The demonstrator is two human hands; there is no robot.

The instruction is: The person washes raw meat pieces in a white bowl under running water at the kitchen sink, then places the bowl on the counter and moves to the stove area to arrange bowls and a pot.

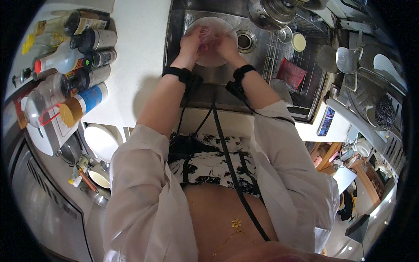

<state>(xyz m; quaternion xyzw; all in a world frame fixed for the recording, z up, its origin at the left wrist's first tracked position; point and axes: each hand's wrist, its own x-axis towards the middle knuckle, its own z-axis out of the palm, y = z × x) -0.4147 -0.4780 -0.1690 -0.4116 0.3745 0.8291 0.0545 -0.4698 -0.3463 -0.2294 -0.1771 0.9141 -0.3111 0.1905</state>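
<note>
A round bowl [212, 61] filled with cloudy, pinkish water stands in the left part of the stainless steel sink [203, 77]. Both hands dip into it. My left hand [191, 41] is at the bowl's left side, my right hand [226, 46] at its right side. Between them lie reddish pieces [205, 37], perhaps raw meat, partly under water. The fingers are blurred by the water, so their grip does not show. A black strap is round each wrist. The sink drain [246, 41] lies just right of the bowl.
A metal pot [271, 14] stands at the sink's upper right. The wire rack [271, 59] beside the drain bears a red packet [291, 73] and a cream lid [298, 42]. Several bottles line the left counter [140, 49]. Black cables hang between the arms.
</note>
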